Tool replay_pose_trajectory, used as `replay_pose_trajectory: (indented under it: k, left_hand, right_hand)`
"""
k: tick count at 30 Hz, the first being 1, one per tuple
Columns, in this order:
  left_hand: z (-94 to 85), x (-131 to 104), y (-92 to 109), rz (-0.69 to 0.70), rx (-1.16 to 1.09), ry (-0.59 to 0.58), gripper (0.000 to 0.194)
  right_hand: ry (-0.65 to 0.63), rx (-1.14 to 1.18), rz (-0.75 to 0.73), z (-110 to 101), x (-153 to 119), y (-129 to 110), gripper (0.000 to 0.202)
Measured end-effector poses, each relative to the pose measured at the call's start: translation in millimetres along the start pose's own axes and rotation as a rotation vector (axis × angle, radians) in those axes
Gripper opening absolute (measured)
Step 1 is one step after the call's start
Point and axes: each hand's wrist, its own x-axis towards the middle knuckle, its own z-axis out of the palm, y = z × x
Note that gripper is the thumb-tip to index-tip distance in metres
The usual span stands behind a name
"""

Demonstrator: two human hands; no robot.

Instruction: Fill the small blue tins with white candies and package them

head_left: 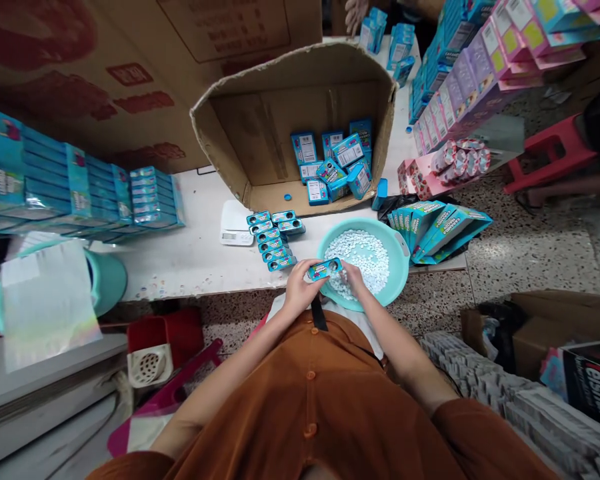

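My left hand holds a small blue box with a round hole in its top, over the near left rim of a turquoise basin. White pellets fill much of the basin. My right hand is at the box's right end, above the pellets, with its fingers drawn together; whether pellets are between them is too small to tell. Several blue boxes with round holes stand in rows left of the basin. Behind them, an open cardboard box lies with several blue boxes inside.
A white scale sits left of the rows. Blue packs are stacked at the left. Flat blue cartons lie right of the basin, below pink boxes. Another person's hand shows at the top.
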Motion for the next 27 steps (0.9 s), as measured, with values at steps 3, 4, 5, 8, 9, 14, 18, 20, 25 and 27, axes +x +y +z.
replay_pose_trajectory:
  k: [3, 4, 5, 8, 9, 14, 18, 20, 25, 27]
  left_hand:
    - [3.3, 1.3, -0.5, 0.019, 0.016, -0.020, 0.030]
    - [5.1, 1.5, -0.9, 0.032, 0.024, -0.036, 0.030]
    - [7.2, 1.6, -1.4, 0.046, 0.032, -0.053, 0.031]
    - [15.0, 1.3, -1.2, 0.089, 0.067, -0.117, 0.032]
    - [17.7, 1.2, -0.4, 0.104, 0.082, -0.144, 0.032]
    - [28.0, 2.5, 7.6, 0.152, 0.095, -0.225, 0.034]
    - [31.6, 4.6, 12.4, 0.138, 0.077, -0.219, 0.035]
    - [32.1, 4.9, 13.5, 0.114, 0.065, -0.223, 0.035]
    - [28.5, 4.2, 17.9, 0.102, 0.006, -0.194, 0.036]
    - [26.5, 4.5, 20.8, 0.148, 0.008, -0.222, 0.037]
  right_hand:
    - [-0.080, 0.365, 0.160, -7.4, -6.8, -27.0, 0.031]
    - [-0.105, 0.519, 0.196, -11.0, -10.3, -37.7, 0.028]
    - [-0.118, 0.653, 0.205, -14.5, -14.4, -48.6, 0.025]
    - [-0.083, 0.877, 0.121, -21.0, -28.4, -78.9, 0.017]
    - [-0.066, 0.917, 0.087, -21.3, -33.1, -87.1, 0.015]
    - [0.058, 0.931, -0.059, -13.5, -52.2, -109.5, 0.018]
    - [0.146, 0.808, -0.098, -7.9, -60.5, -114.4, 0.022]
    - [0.172, 0.783, -0.108, -6.7, -62.4, -116.6, 0.022]
    - [0.193, 0.748, -0.139, -4.5, -67.4, -123.8, 0.021]
    - [0.204, 0.695, -0.171, -4.2, -70.8, -126.7, 0.021]
